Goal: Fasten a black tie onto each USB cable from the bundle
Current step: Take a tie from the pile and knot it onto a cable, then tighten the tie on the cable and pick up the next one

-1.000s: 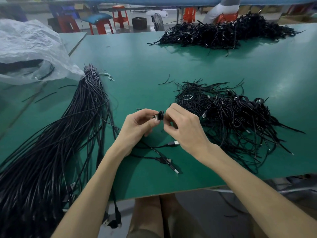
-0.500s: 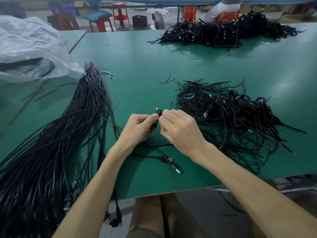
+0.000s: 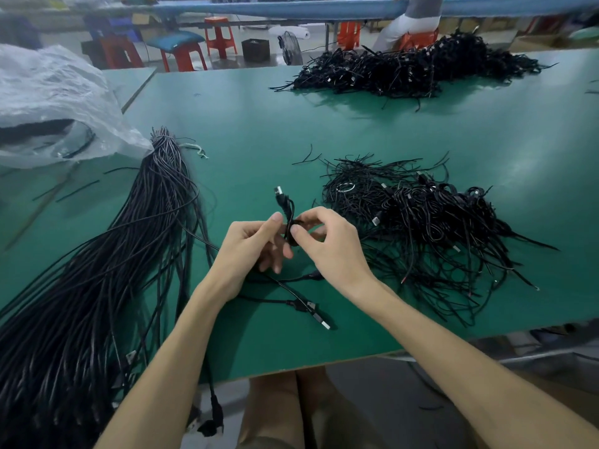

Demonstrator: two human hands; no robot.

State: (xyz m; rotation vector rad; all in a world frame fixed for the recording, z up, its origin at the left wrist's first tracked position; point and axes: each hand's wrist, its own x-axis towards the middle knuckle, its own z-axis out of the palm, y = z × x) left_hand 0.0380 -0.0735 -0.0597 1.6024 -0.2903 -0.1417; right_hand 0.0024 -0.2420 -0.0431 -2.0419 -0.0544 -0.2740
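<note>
Both hands meet above the near middle of the green counter (image 3: 259, 124), holding one USB cable (image 3: 287, 207) between them. The left hand (image 3: 249, 251) grips the folded cable with thumb and curled fingers. The right hand (image 3: 327, 247) pinches the same fold between thumb and forefinger. The dark lump under that thumb is too small to tell tie from cable. A loop of the cable rises out of the grip, its metal plug (image 3: 278, 190) pointing away from the person.

The long bundle (image 3: 97, 270) of black cables lies to the left, running from the near edge toward a crumpled plastic bag (image 3: 48, 102). A tangled pile (image 3: 421, 228) of short cables sits just right of the hands, and a second heap (image 3: 405, 69) lies at the far side. Two loose plugs (image 3: 316, 311) rest on the counter below the wrists
</note>
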